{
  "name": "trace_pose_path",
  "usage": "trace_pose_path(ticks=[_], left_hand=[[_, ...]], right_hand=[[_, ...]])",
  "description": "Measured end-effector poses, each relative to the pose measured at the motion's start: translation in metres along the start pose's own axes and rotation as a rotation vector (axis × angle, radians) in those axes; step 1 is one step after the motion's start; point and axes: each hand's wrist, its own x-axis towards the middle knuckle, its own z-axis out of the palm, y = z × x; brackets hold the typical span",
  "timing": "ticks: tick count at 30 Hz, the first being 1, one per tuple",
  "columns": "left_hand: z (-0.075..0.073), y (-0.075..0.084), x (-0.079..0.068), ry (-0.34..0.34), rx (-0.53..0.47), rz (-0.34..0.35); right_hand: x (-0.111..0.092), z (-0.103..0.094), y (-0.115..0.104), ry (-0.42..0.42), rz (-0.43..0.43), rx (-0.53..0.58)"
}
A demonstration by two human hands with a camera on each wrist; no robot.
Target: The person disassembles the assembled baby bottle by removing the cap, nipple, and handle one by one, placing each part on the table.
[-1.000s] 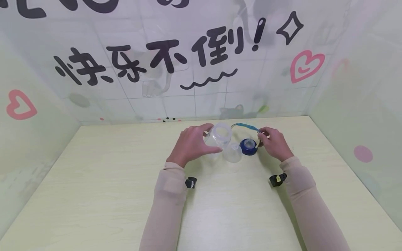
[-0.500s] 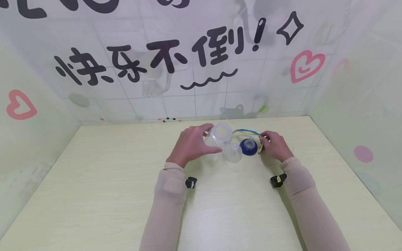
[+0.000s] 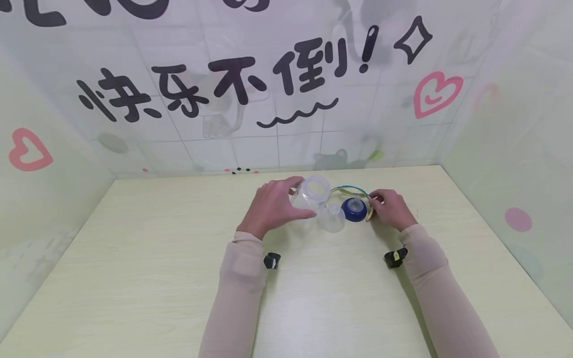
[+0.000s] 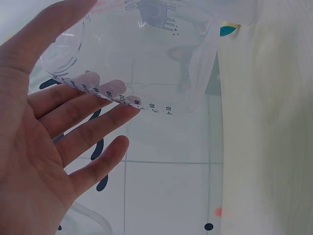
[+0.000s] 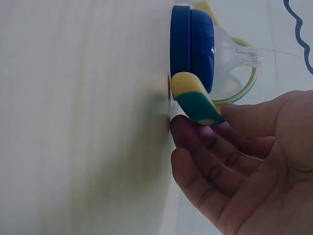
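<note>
My left hand holds a clear baby bottle between thumb and fingers. Printed volume marks show on its side in the left wrist view, where the fingers lie behind the wall. With thumb and fingers, my right hand pinches the end of a teal and yellow bottle handle. The handle's arc passes behind a dark blue collar with a clear teat pointing up. Whether the handle encircles the collar is hard to tell. A clear dome cap stands between bottle and collar.
All the parts sit near the back of a pale wooden table. A printed wall sheet rises behind its rear edge, and side panels flank it.
The handle has come down lower and flatter behind the collar, and my right hand has dropped slightly with it. My left hand and the bottle look unmoved.
</note>
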Motion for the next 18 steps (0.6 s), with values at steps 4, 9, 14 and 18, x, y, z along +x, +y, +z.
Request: trace_pose_path(ticks=[4, 9, 14, 18], left_hand=[[0.001, -0.001, 0.0, 0.001, -0.008, 0.0], [0.001, 0.0, 0.001, 0.004, -0.008, 0.004], [0.001, 0.0, 0.001, -0.005, -0.018, -0.004], [0.001, 0.001, 0.001, -0.008, -0.042, -0.009]], right_hand=[[0.0, 0.0, -0.001, -0.022, -0.002, 0.009], [-0.002, -0.004, -0.006, -0.017, 0.022, 0.016], [-0.008, -0.009, -0.026, 0.067, -0.046, 0.102], [-0.014, -0.01, -0.051, 0.106, -0.192, 0.227]])
